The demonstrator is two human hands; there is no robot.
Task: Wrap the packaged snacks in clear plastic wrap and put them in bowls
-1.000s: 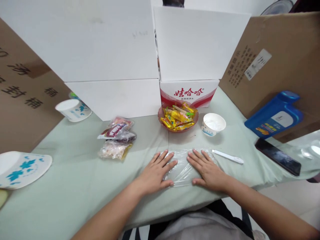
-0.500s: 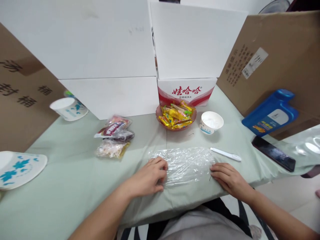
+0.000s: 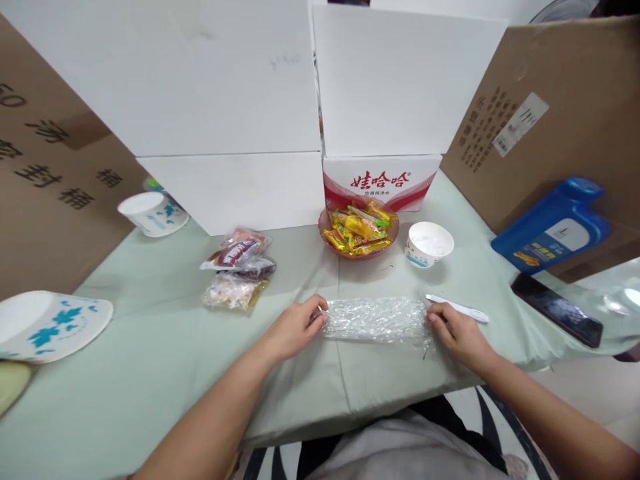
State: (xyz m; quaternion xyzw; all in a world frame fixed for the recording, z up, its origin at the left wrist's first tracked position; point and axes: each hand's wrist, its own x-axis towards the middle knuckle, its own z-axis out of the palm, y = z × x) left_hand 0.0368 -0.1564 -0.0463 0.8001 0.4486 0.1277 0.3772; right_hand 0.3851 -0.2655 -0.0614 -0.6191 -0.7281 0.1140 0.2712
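Observation:
A crinkled sheet of clear plastic (image 3: 376, 320) lies as a narrow strip on the cloth-covered table; whether it is a bag or film I cannot tell. Its left end is pinched in the curled fingers of my left hand (image 3: 299, 328). At the opposite end, my right hand (image 3: 459, 335) grips the plastic between thumb and fingers. Just behind that hand rests a slim white tool (image 3: 463, 310), its near part partly covered by my fingers. Behind the plastic stands a reddish bowl (image 3: 330, 244) full of yellow-wrapped sweets (image 3: 363, 227).
A paper cup (image 3: 429, 247) with white contents stands right of the bowl. Packaged snacks (image 3: 237, 267) lie to the left. Farther left are two paper bowls (image 3: 155, 213). A blue bottle (image 3: 550, 227) and a phone (image 3: 557, 310) sit at right. Boxes (image 3: 230, 193) wall the back.
The plastic sheet has become narrower from front to back, its near edge now farther from me. Both hands have moved slightly away from me and now pinch its ends.

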